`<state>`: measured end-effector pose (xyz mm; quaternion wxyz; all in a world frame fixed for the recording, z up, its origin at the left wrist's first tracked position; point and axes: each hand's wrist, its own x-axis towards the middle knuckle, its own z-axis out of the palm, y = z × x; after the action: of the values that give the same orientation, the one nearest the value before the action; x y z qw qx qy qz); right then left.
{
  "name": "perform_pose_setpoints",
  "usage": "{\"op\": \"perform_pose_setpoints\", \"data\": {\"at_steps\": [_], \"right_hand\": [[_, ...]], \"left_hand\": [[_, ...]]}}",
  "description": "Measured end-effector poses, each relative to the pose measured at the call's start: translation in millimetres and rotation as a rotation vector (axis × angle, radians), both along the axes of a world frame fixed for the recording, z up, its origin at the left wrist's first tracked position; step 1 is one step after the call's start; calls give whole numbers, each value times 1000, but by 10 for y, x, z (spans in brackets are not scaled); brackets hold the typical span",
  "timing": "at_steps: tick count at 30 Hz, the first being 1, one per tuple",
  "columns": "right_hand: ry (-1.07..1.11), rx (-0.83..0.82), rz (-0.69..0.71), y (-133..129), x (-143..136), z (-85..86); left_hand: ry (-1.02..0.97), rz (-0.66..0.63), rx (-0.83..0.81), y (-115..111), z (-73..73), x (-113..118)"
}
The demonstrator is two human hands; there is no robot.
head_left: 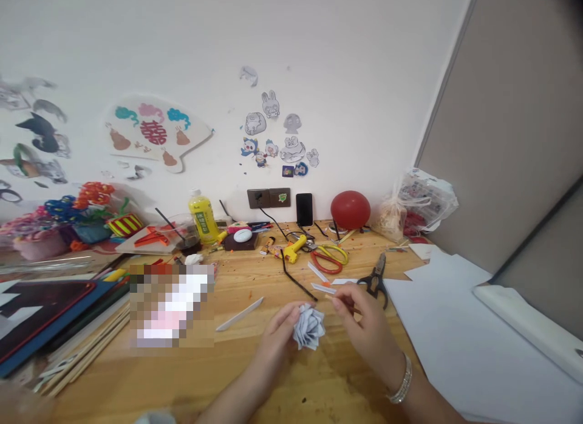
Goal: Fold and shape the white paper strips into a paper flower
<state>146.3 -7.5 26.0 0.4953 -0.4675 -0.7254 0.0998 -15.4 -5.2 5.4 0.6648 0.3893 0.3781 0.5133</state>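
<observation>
A pale grey-white paper flower (pixel 310 328) with layered, folded petals is held in my left hand (pixel 283 327), whose fingers close on its left side. To its right, my right hand (pixel 364 318) is pinched, thumb against fingers. A small tan tip shows at those fingertips, but what it belongs to is not clear. A bracelet (pixel 401 381) circles the right wrist. White paper strips (pixel 322 287) lie just beyond the hands, with another strip (pixel 240 314) left of the flower. Black-handled scissors (pixel 375 281) rest behind the right hand.
Farther back are a yellow glue gun (pixel 295 249), red-and-yellow scissors (pixel 330 260), a red balloon (pixel 350 209), a phone (pixel 304 209) and a yellow bottle (pixel 203 216). White paper sheets (pixel 455 327) cover the right side. Wooden sticks (pixel 86 348) lie at left.
</observation>
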Motion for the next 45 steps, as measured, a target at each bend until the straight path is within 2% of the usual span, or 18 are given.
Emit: {"op": "perform_pose_setpoints", "data": {"at_steps": [5,13,24,32,40,45], "right_hand": [[-180,52,171,-19,-26,17],[-238,39,197,19,-37,-51],[-177,-197,177,5,-64,-49],[-26,-365,244,10,-63,-75],[-46,-389,288,35,-70,-122],[-25,-241,217,23,-49,-80]], "left_hand": [[215,2,18,28,-31,-6],[335,-15,31,32,-21,-6],[387,-93,91,43,-27,-19],[363,-94,90,29,-21,-6],[398,-118,104,13,-13,-6],[452,-56,103,-3,29,-19]]}}
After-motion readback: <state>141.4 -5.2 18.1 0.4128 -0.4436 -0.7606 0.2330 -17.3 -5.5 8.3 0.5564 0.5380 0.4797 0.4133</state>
